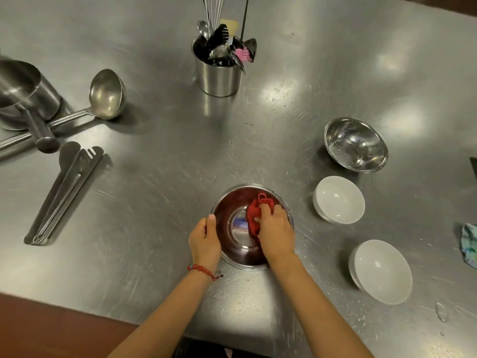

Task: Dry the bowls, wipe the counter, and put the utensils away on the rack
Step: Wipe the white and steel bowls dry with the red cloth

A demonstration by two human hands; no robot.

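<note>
Steel surface [160, 177], scratched and dotted with water drops, carries everything. Near its 6 o'clock edge sits a steel bowl [241, 257]. The left hand [205, 239] makes its grip on the bowl's rim at 9 o'clock, thumb curled over the edge. The right hand [276, 232] is inside the bowl, fingers closed on a red cloth [254, 215] pressed against the inner wall at 2 o'clock. At 3 o'clock lie two white bowls [339, 200] [382, 271] and a wet steel bowl [356, 144]. A utensil holder [219, 76] stands at 12 o'clock; a ladle [107, 94] and tongs [64, 192] lie at 9 o'clock.
</note>
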